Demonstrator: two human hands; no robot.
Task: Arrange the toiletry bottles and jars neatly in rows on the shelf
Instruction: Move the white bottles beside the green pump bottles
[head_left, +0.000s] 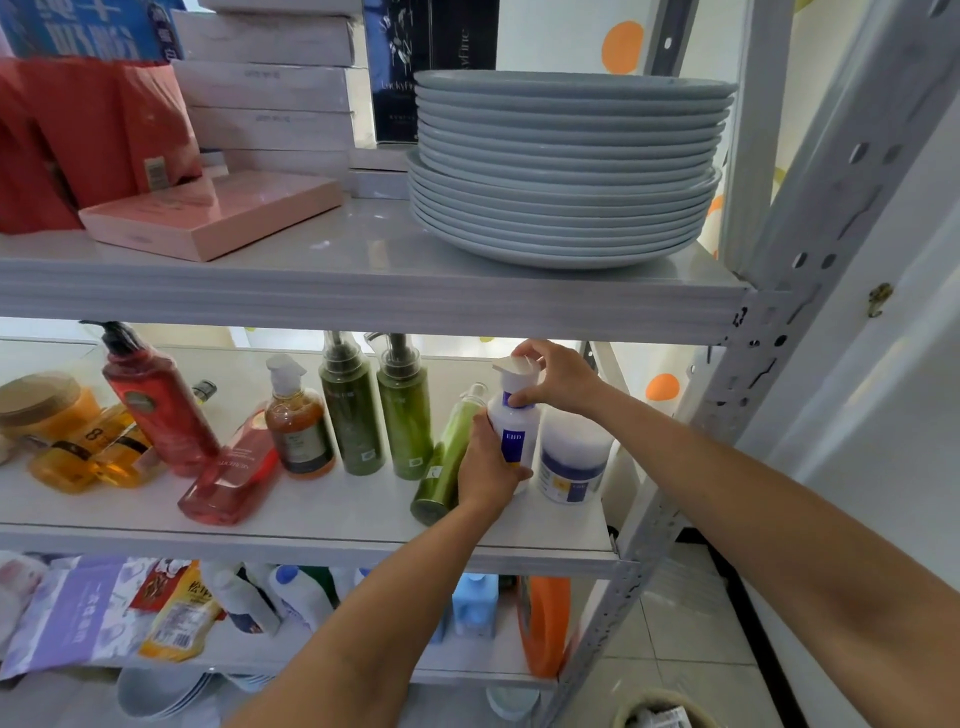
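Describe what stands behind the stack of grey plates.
A tall dark navy box with pale lettering stands behind the stack of round grey plates; they cover its lower right part and anything further back.

Middle shelf (337, 499), right end: jar (571, 462) rightmost, pump bottle (515, 441) just left of it, tilted bottle (444, 467) leaning beside that, two upright tall bottles (405, 421) further left. Plate stack (566, 171) on the shelf above.

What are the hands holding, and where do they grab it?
Both hold the white pump bottle: the left hand wraps its body, and the right hand grips its pump top and neck.
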